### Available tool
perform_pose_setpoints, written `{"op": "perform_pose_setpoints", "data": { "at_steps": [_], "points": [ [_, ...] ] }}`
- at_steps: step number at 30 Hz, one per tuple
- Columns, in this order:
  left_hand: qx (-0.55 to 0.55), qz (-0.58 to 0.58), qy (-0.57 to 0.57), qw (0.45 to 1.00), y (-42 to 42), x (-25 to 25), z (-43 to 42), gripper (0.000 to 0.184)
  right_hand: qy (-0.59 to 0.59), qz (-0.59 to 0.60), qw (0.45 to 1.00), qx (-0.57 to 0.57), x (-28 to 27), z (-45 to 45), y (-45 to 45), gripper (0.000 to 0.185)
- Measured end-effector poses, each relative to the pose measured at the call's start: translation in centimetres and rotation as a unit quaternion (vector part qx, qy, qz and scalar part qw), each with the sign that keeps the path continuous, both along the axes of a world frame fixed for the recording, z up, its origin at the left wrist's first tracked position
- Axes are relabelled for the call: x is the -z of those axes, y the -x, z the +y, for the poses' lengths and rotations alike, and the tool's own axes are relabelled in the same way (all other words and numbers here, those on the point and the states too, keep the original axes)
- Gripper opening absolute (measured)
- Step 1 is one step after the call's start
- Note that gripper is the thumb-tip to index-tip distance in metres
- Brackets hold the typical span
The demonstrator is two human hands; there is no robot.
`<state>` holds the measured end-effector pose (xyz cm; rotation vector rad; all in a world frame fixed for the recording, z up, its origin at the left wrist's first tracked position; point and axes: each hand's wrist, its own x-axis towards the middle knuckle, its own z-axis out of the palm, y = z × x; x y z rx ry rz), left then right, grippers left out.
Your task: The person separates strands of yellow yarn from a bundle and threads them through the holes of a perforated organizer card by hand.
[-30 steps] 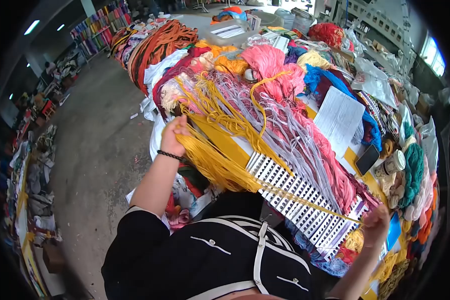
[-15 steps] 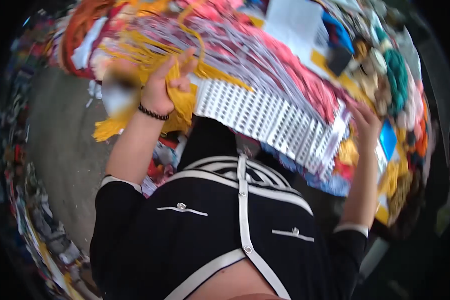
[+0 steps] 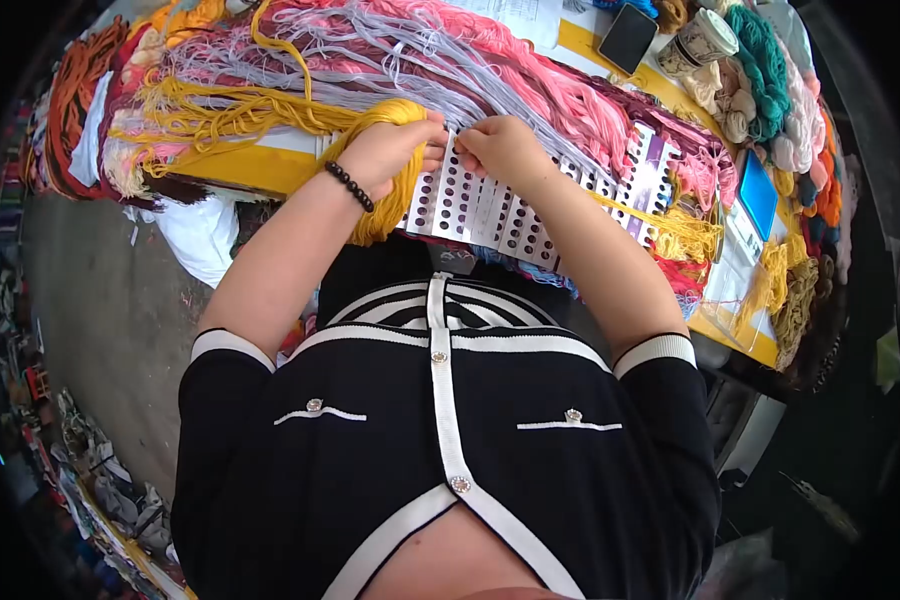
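A thick hank of yellow thread (image 3: 400, 205) is looped round my left hand (image 3: 385, 155), whose fingers curl closed over it. My right hand (image 3: 507, 152) is just to the right, its fingertips pinched together close to the left fingers; whatever is in the pinch is too small to make out. Beneath both hands lies a long white card with rows of dark-looking holes (image 3: 488, 215). A yellow strand (image 3: 625, 208) emerges from behind my right forearm and runs right to a small yellow bundle (image 3: 692, 235).
Lilac threads (image 3: 400, 50) and pink threads (image 3: 570, 105) cover the table behind the card. Toward the back right are a black phone (image 3: 628, 38), a patterned cup (image 3: 705, 42), green yarn (image 3: 758, 60) and a blue flat object (image 3: 758, 195). A white bag (image 3: 198, 235) hangs at left.
My right hand has come from the card's right end to beside my left hand. The left hand has moved right with the yellow hank and its fingers have closed. The view has shifted.
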<state>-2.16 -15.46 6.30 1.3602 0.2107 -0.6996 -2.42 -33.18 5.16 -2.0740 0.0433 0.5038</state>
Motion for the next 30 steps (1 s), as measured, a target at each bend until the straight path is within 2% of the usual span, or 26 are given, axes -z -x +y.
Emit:
{"op": "perform_pose_setpoints", "data": {
  "at_steps": [2,5,9,11,12,13,14,15,16,17,18,19,21,23,24,25,26,27,28,29,30],
  "points": [
    [-0.005,-0.03,0.004,1.0,-0.4,1.2,-0.6,0.021,-0.047,0.041,0.998,0.031,-0.8,0.0,0.1,0.023],
    [-0.001,-0.075,-0.043,0.996,-0.7,2.1,-0.9,0.023,-0.073,0.06,0.995,0.037,-0.9,-0.2,-0.1,0.023],
    [-0.011,-0.088,-0.054,0.995,-0.2,1.3,-1.6,0.026,-0.03,0.066,0.996,0.042,-1.8,0.2,0.0,0.023],
    [0.001,-0.092,-0.062,0.994,-0.4,1.7,-1.4,0.024,0.056,-0.013,0.998,-0.032,-1.0,0.3,-0.1,0.022],
    [0.013,-0.096,-0.071,0.993,-0.6,1.9,-1.2,0.023,0.055,-0.013,0.998,-0.033,-0.6,0.2,0.0,0.022],
    [0.013,-0.095,-0.071,0.993,-0.8,2.0,-0.8,0.023,-0.001,-0.007,1.0,0.001,-0.3,-0.1,0.3,0.021],
    [0.035,-0.172,-0.132,0.976,-0.9,2.1,-0.3,0.021,-0.057,0.0,0.998,0.035,-0.1,-0.3,0.4,0.02],
    [0.057,-0.246,-0.191,0.948,-1.0,2.1,0.2,0.019,-0.058,0.001,0.998,0.034,0.0,-0.5,0.6,0.02],
    [0.014,-0.239,-0.125,0.963,-1.0,2.1,0.5,0.018,-0.1,0.009,0.994,0.046,0.1,-0.6,0.7,0.018],
    [0.017,-0.239,-0.126,0.963,-1.0,1.5,0.6,0.018,-0.141,0.016,0.988,0.06,0.1,-0.7,0.8,0.016],
    [-0.004,-0.157,0.03,0.987,-0.9,0.7,0.7,0.017,-0.142,0.017,0.988,0.063,0.1,-0.7,0.9,0.016],
    [-0.025,-0.07,0.185,0.98,-0.8,-0.2,0.7,0.015,-0.13,0.017,0.989,0.061,0.1,-0.6,0.9,0.014],
    [-0.043,-0.053,0.184,0.981,-0.3,-1.0,0.1,0.013,-0.119,0.014,0.991,0.06,-0.2,-0.7,0.9,0.012],
    [-0.005,-0.1,0.119,0.988,-0.2,-0.3,-0.3,0.016,-0.263,0.071,0.956,0.104,-0.5,-0.8,0.9,0.01],
    [-0.004,-0.092,0.046,0.995,0.1,-0.3,-0.9,0.024,-0.263,0.071,0.957,0.104,-0.7,-0.9,1.0,0.01],
    [-0.006,-0.091,0.047,0.995,0.5,-0.3,-1.3,0.024,-0.337,0.098,0.924,0.154,-1.0,-1.0,1.1,0.009],
    [0.057,-0.165,-0.007,0.985,0.9,-0.2,-1.5,0.028,-0.408,0.124,0.882,0.202,-1.2,-1.0,1.2,0.008],
    [0.119,-0.237,-0.062,0.962,1.1,0.0,-1.6,0.032,-0.408,0.124,0.882,0.202,-1.1,-0.9,1.2,0.008],
    [0.159,-0.282,-0.061,0.944,0.3,2.8,-1.4,0.035,-0.386,0.119,0.895,0.19,-1.0,-0.9,1.2,0.007],
    [0.161,-0.28,-0.062,0.944,-0.1,2.7,-0.8,0.035,-0.366,0.114,0.906,0.177,-0.8,-0.8,1.1,0.007],
    [0.093,-0.232,-0.063,0.966,-0.4,2.4,0.1,0.033,-0.3,0.104,0.942,0.108,-0.8,-1.1,0.9,0.009]
  ]
}}
